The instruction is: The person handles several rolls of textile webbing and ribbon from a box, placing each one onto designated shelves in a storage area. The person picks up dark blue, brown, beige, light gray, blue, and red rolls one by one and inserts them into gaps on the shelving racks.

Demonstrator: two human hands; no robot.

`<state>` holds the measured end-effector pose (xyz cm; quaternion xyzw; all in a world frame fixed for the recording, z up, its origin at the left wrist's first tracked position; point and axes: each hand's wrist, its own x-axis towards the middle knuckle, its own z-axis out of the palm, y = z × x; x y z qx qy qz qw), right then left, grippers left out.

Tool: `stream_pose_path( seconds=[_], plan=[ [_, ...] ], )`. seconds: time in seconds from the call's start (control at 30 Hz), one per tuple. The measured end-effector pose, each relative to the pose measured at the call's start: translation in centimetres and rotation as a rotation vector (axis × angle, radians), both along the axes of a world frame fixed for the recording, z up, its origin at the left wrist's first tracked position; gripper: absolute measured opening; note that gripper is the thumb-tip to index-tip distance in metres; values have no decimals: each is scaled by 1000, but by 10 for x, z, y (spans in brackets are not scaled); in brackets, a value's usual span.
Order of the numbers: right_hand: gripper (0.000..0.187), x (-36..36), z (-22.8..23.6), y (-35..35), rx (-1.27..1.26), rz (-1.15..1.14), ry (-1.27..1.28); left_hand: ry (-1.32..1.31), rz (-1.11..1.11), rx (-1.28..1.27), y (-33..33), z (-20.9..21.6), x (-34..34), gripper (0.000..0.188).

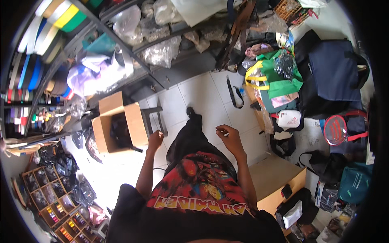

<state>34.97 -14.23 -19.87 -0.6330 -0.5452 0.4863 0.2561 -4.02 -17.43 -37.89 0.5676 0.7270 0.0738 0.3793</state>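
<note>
My left hand hangs just right of an open cardboard box, its fingers loosely curled in and nothing seen in them. Inside the box lies something dark that I cannot make out; its flaps are folded outward. The box rests by a dark stool, part of which it hides. Out to the right, over the white tiled floor, my right hand holds nothing, with its fingers bent and apart.
Shelves with ribbon rolls and plastic bags line the left and far side. A black strap lies on the floor ahead. Bags, including a green one, crowd the right. A brown table stands beside my right arm.
</note>
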Motion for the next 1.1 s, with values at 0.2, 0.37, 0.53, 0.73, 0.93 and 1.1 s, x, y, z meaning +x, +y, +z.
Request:
stream_pose_path(
  seconds=[0.2, 0.37, 0.53, 0.73, 0.93, 1.1],
  plan=[
    [22, -16, -21, -97, -57, -19, 1, 10, 70, 179, -83, 18, -30, 15],
    [22, -48, -31, -151, -69, -34, 62, -12, 25, 217, -103, 34, -63, 12],
    [22, -92, -35, -169, -5, -79, -19, 46, 18, 272, -104, 40, -111, 11],
    [22, -181, -47, -173, -96, -92, -93, -69, 0, 382, -108, 15, -203, 12],
    [28, -327, -71, -209, -167, -12, -58, 68, -266, 269, -129, -5, -288, 31],
    [29, -420, -40, -233, -261, 74, 82, 28, -499, 408, -141, -6, -313, 41]
  ],
)
